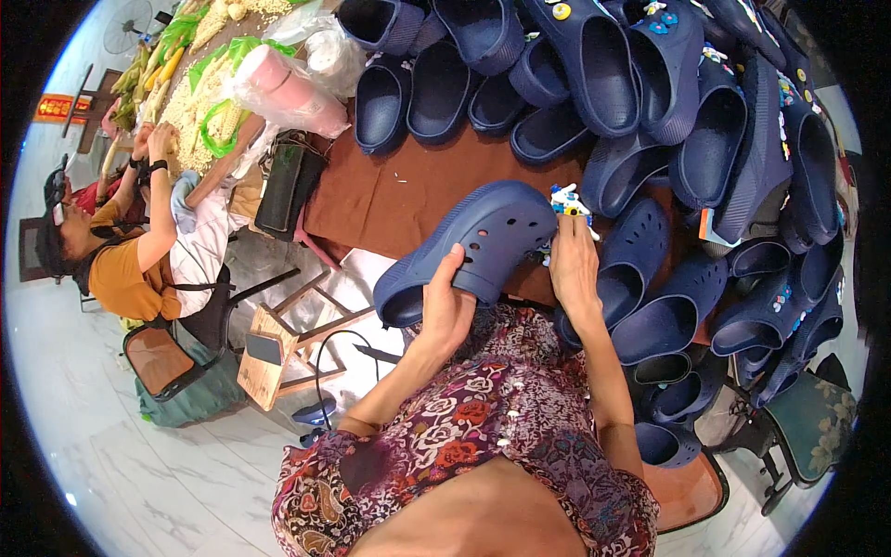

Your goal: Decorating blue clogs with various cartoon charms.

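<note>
A navy blue foam clog [497, 218] with round holes in its toe is tilted above the brown-covered table. My left hand [447, 302] grips it by the side near the heel strap, thumb on top. Just right of the toe, my right hand [575, 269] has its fingers drawn together on small white, blue and yellow shoe charms [567, 200]; how many they pinch is hidden. Beside that hand lie more navy clogs [633, 255], with holes bare of charms.
Finished-looking clogs with charms [661, 23] pile up along the table's far and right sides. A pink cup in plastic [283, 88] and a black case [283, 190] sit far left. A co-worker [135, 269] handles corn at left. Wooden stool [264, 357] stands nearby.
</note>
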Tool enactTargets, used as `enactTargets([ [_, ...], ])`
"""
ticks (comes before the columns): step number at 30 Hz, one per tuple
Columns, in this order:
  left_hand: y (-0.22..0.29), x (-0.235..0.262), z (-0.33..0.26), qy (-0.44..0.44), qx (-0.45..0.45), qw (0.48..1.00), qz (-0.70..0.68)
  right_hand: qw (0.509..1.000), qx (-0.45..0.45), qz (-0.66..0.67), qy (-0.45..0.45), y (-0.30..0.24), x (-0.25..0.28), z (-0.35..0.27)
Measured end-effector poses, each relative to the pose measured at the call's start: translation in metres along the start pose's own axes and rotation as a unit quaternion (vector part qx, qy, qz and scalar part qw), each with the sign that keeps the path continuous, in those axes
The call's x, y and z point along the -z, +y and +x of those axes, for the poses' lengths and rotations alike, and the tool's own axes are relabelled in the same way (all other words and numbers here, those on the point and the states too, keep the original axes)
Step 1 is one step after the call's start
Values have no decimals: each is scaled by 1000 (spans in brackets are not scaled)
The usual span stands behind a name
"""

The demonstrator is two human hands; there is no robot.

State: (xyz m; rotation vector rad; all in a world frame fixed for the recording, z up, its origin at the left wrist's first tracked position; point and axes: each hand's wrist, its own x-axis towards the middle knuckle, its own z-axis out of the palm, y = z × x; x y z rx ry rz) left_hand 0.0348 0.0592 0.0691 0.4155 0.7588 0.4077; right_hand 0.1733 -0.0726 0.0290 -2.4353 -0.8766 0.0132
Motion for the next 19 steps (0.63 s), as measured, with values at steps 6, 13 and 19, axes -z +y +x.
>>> enactTargets([
  [6,9,-6,4,-1,42,998,-48,997,-17,64,33,-6,20,-8],
  [13,15,-1,18,-92,155,969,-169,886,-85,452,-60,-28,28,-42],
  [19,1,-21,16,-177,271,912,-252,885,-85,438,-134,-30,17,-71],
])
